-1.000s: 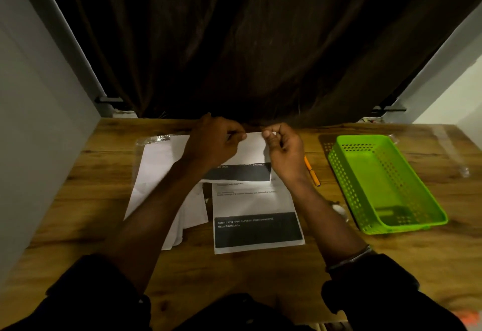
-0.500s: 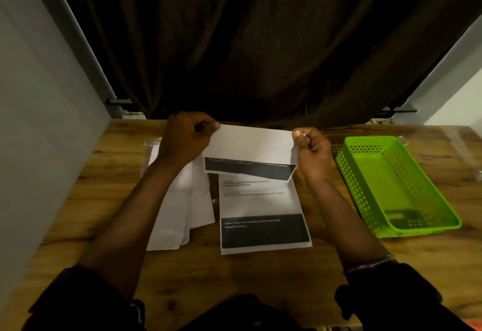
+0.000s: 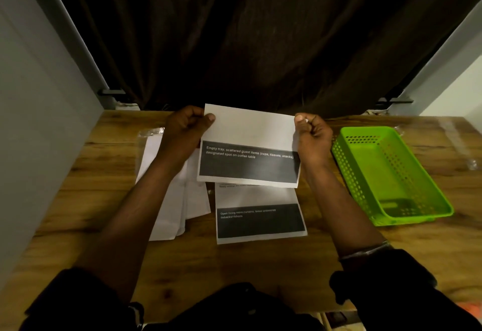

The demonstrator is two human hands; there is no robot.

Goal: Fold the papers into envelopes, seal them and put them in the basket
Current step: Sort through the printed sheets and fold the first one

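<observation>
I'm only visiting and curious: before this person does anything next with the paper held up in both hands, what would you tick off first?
1. The left hand grips the held paper at its left edge: ok.
2. The right hand pinches its right edge: ok.
3. The held paper is a finished, sealed envelope: cannot tell, only one face shows.
4. The green basket stands open at the right with room inside: ok.
5. The printed sheet lies flat on the wooden table, ready for folding: ok.
</observation>
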